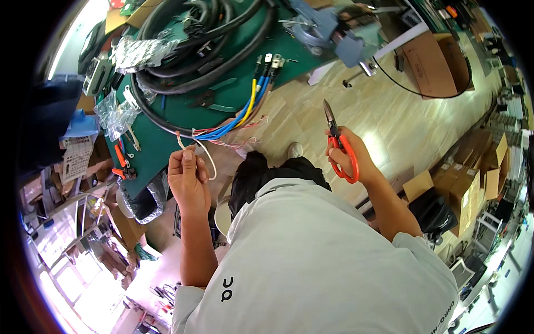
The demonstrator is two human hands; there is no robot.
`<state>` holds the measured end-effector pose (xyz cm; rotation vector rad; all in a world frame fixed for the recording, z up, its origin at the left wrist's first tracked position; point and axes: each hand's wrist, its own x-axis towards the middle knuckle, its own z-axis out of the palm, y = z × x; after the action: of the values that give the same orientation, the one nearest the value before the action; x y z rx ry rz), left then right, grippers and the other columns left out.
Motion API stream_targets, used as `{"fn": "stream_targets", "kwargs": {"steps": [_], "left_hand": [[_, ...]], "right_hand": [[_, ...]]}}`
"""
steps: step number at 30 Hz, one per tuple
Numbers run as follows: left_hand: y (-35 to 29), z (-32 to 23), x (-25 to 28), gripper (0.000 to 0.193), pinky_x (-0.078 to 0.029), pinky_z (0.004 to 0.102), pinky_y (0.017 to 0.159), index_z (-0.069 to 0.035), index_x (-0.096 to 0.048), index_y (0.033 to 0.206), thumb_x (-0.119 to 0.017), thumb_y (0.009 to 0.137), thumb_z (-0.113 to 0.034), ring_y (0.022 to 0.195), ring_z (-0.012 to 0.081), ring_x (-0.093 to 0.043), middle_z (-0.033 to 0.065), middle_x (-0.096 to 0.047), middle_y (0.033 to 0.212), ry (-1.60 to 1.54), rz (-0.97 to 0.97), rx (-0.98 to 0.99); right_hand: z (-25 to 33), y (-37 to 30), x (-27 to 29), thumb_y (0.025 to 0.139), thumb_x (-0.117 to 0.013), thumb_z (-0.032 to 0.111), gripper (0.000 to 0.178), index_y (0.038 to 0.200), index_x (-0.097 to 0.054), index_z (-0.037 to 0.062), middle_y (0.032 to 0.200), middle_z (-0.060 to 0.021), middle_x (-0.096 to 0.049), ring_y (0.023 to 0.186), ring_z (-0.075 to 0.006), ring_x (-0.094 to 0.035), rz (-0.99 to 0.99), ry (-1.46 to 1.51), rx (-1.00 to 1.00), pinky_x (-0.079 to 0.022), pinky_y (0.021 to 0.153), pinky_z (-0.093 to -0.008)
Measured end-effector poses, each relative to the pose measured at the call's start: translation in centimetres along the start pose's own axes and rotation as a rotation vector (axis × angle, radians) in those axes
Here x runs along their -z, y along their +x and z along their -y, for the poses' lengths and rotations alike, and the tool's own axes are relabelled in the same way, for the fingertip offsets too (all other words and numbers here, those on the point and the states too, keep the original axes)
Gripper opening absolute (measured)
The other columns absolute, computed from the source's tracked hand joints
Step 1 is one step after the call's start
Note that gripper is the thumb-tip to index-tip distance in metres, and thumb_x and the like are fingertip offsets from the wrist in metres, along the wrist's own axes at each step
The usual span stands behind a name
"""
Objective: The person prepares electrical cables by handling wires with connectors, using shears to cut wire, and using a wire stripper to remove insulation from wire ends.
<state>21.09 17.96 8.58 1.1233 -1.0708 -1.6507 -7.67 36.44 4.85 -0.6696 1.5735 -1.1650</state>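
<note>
My left hand [189, 177] pinches a thin white wire [211, 158] that curves out of the stripped end of a thick black cable [157, 123]. Copper-coloured strands [178, 135] show close to the fingertips. From the same cable end fan out blue wires [221, 131], a yellow wire [249, 103] and a brown one, tipped with metal lugs [275, 62], plus thin red and white wires [245, 142]. Off to the right, my right hand [349, 153] is closed around red-handled scissors [346, 158], their blades [330, 114] pointing away from me and apart from the wires.
The green table [167, 106] carries the coiled black cable [222, 50], green-handled pliers [214, 104], plastic bags [118, 114] and an orange-handled tool [121, 157]. A grey-blue machine [311, 28] stands at the far edge. Cardboard boxes [431, 61] sit on the floor to the right.
</note>
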Motion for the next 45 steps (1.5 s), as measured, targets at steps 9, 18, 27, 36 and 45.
{"fn": "stream_targets", "kwargs": {"steps": [9,18,27,36,45], "left_hand": [[-2.5,3.8,-6.3,0.016,-0.032,0.0173,0.048,-0.004,-0.06,0.093,-0.062,0.094,-0.019,0.053,0.0041,-0.043,0.0016,-0.058,0.072,0.175,0.039,-0.061],[-2.4,4.8,-8.2,0.016,-0.031,0.0174,0.047,-0.004,-0.062,0.092,-0.064,0.093,-0.02,0.052,0.0033,-0.042,0.0,-0.058,0.07,0.293,0.005,-0.15],[-3.1,4.0,-8.6,0.014,-0.03,0.0191,0.048,-0.004,-0.06,0.09,-0.061,0.094,-0.017,0.054,0.005,-0.04,-0.0021,-0.052,0.068,0.39,-0.084,-0.191],[-1.7,4.4,-8.6,0.017,-0.03,0.0213,0.048,-0.005,-0.052,0.081,-0.058,0.095,-0.013,0.056,0.0046,-0.037,-0.0032,-0.043,0.066,0.563,-0.041,-0.314],[0.3,3.2,-9.2,0.018,-0.028,0.0202,0.048,-0.006,-0.052,0.08,-0.057,0.096,-0.015,0.055,0.0031,-0.037,-0.0032,-0.046,0.064,0.661,-0.01,-0.414]], "right_hand": [[-10.1,-4.5,6.0,0.082,-0.06,0.009,0.036,0.113,-0.051,-0.007,0.075,-0.0076,-0.058,0.066,-0.0152,-0.059,-0.159,-0.148,-0.056,-0.049,0.063,-0.0281],[-13.5,-5.3,8.6,0.082,-0.06,0.012,0.035,0.112,-0.053,-0.006,0.075,-0.008,-0.06,0.065,-0.0155,-0.058,-0.211,-0.144,-0.027,-0.047,0.062,-0.0278],[-16.5,-5.2,9.0,0.081,-0.063,0.021,0.041,0.113,-0.052,-0.003,0.083,-0.0166,-0.062,0.073,-0.0294,-0.062,-0.169,-0.331,0.048,-0.049,0.066,-0.0369],[-14.9,-5.5,9.2,0.078,-0.067,0.026,0.034,0.098,-0.052,0.0019,0.082,-0.021,-0.063,0.077,-0.0395,-0.063,-0.214,-0.325,0.101,-0.049,0.068,-0.0456],[-7.6,-4.1,11.1,0.085,-0.067,0.038,0.045,0.107,-0.055,0.0018,0.086,-0.0194,-0.064,0.08,-0.035,-0.063,-0.197,-0.379,0.033,-0.049,0.07,-0.0411]]}}
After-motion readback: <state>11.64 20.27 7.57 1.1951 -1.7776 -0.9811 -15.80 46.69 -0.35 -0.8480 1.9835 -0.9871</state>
